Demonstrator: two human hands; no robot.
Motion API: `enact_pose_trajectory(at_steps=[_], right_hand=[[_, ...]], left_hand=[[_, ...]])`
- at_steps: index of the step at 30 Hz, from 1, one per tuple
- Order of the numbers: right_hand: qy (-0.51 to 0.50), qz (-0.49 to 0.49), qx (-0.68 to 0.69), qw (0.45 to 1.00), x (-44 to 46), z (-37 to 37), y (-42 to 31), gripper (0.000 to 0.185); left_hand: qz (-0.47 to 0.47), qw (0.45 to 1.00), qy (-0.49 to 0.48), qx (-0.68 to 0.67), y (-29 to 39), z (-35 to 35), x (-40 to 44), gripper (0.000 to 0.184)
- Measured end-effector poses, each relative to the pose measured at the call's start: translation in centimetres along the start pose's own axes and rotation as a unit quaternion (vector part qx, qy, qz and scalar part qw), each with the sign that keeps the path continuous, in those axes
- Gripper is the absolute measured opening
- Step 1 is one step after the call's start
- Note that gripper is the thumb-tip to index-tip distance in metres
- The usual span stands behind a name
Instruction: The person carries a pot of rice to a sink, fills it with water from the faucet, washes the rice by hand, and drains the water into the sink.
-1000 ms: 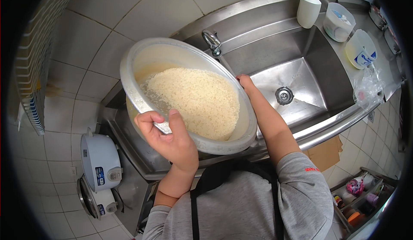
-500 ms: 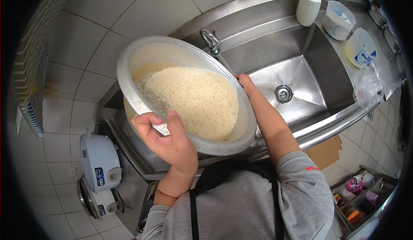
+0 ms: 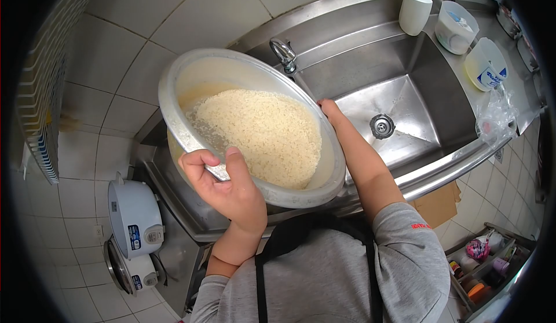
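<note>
A large metal pot (image 3: 174,114) is held up at a tilt beside the sink, its mouth facing me. Inside lies a thick mass of pale rice (image 3: 266,129), with a little cloudy liquid along its left edge. My left hand (image 3: 223,181) is closed over the near rim, thumb on the inner side. On the right, my right hand (image 3: 330,109) grips the far side of the rim; most of its fingers are hidden behind the pot.
A steel sink basin (image 3: 405,109) with a drain is to the right, a faucet (image 3: 284,55) behind the pot. A pump bottle (image 3: 415,7) and plastic containers (image 3: 456,28) stand on the ledge. At left are rice cookers (image 3: 136,216) and a wire rack (image 3: 43,91).
</note>
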State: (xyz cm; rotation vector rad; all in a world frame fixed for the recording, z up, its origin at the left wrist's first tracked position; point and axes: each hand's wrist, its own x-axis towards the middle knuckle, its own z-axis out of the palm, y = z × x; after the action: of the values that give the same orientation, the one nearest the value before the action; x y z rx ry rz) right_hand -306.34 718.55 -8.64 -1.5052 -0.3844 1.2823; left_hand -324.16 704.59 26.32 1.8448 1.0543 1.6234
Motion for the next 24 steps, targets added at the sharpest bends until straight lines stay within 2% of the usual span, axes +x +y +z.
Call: enact_pose_trajectory(at_steps=[4, 11, 24], right_hand=[[-0.001, 0.039, 0.022, 0.999, 0.7, 0.2, 0.3, 0.027], [-0.006, 0.08, 0.105, 0.991, 1.1, 0.2, 0.5, 0.028], [0.0, 0.067, 0.037, 0.997, 2.0, 0.3, 1.3, 0.031]], left_hand=[[0.031, 0.999, -0.001, 0.038, -0.3, -0.2, 0.0, 0.019], [0.029, 0.999, -0.001, 0.04, -0.1, -0.1, 0.0, 0.019], [0.034, 0.998, -0.004, 0.046, 0.0, 0.0, -0.1, 0.018]])
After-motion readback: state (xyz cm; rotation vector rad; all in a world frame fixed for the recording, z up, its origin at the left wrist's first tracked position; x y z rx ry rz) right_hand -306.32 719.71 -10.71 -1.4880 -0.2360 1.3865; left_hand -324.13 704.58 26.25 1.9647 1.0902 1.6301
